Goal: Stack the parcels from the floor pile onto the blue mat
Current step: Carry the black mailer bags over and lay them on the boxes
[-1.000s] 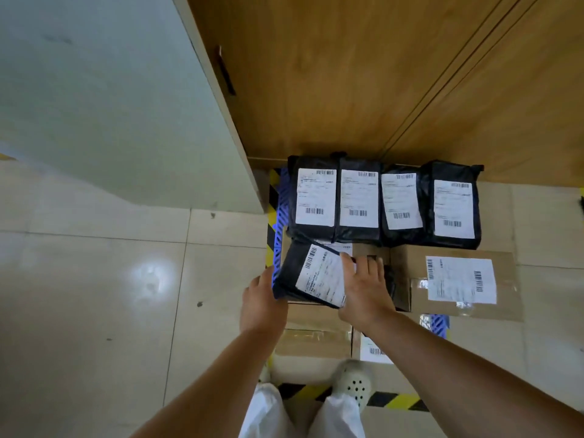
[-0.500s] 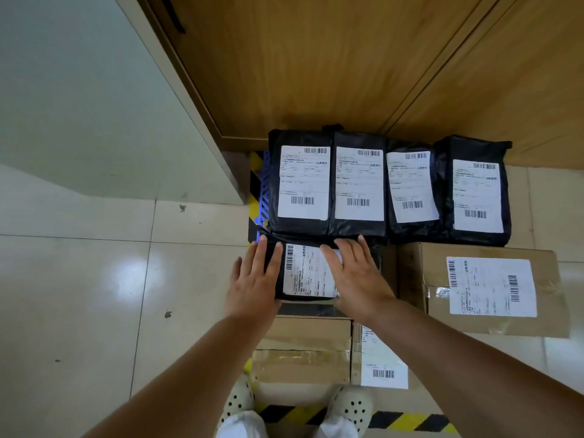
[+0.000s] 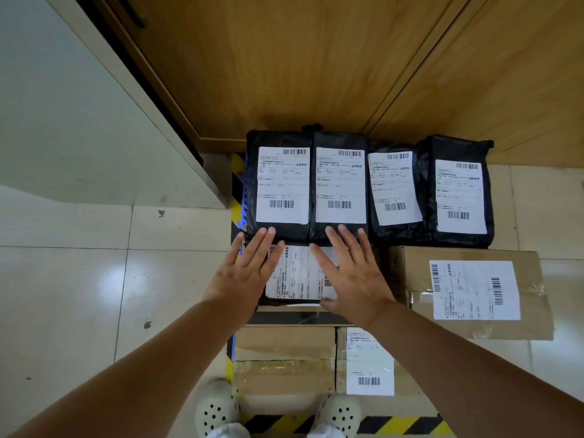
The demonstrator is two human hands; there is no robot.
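Note:
A black bagged parcel with a white label lies on top of cardboard boxes. My left hand lies flat on its left side, fingers straight and spread. My right hand lies flat on its right side, fingers spread too. Behind it, several black bagged parcels stand in a row against the wooden wall. A cardboard box with a label sits to the right. Two more cardboard boxes lie nearer to me. A sliver of the blue mat shows at the left edge under the parcels.
Yellow-black hazard tape borders the mat on the left and along the near edge. A wooden wall rises behind the parcels, with a pale panel to the left. Glossy floor tiles spread left. My two pale shoes stand at the near edge.
The black parcel was tilted and held at its edges; now it lies flat on the boxes with both hands spread on top. The view has moved closer.

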